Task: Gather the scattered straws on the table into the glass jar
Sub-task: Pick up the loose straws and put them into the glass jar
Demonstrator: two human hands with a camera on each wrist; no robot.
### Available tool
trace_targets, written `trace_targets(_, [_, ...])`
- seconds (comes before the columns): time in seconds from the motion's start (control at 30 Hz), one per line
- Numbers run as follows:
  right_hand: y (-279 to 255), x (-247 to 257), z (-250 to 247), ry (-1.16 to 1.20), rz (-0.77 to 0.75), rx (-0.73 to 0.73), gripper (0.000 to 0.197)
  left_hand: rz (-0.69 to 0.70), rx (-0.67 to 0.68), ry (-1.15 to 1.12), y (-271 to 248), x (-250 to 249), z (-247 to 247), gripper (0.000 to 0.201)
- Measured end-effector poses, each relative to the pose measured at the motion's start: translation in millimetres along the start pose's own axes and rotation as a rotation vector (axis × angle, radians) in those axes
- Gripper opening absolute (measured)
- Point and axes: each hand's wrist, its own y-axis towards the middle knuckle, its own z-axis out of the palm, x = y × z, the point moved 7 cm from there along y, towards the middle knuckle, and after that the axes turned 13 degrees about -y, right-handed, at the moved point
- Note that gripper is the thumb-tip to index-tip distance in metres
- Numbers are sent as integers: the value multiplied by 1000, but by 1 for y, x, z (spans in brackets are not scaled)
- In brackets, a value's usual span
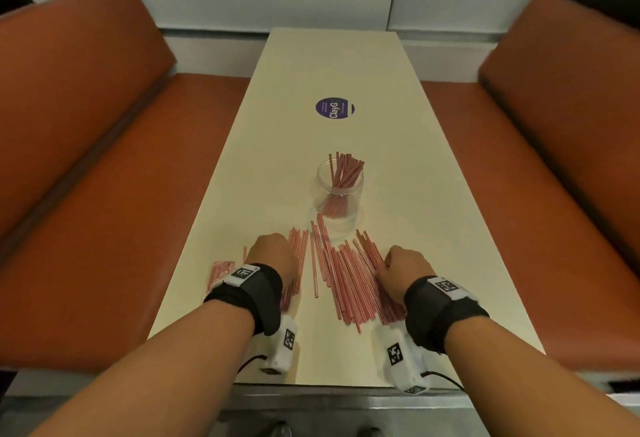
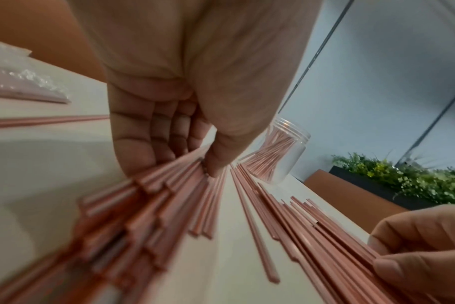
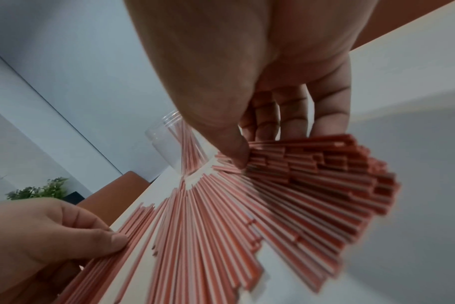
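Red-and-white striped straws point(image 1: 343, 280) lie fanned across the near end of the cream table point(image 1: 277, 159). A clear glass jar point(image 1: 341, 194) stands upright just beyond them and holds several straws. My left hand point(image 1: 273, 254) grips a bundle of straws point(image 2: 153, 197) at the left of the pile, thumb pressed on top and fingers curled beneath. My right hand point(image 1: 403, 263) grips another bundle point(image 3: 312, 174) at the right of the pile in the same way. Both hands sit low on the table, a short way in front of the jar point(image 2: 286, 152) point(image 3: 169, 144).
A clear packet of straws point(image 1: 220, 272) lies at the table's left edge beside my left wrist. A round purple sticker point(image 1: 335, 108) marks the table farther back. Orange benches point(image 1: 104, 177) flank both long sides, and a wall closes the far end.
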Motion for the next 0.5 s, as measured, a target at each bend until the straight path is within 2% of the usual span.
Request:
trace_targets(0.33, [13, 0, -3, -29, 2, 84, 28, -45, 45, -46, 15, 2, 1, 16])
trace_targets(0.5, [21, -5, -10, 2, -3, 81, 27, -15, -15, -144, 19, -2, -9, 19])
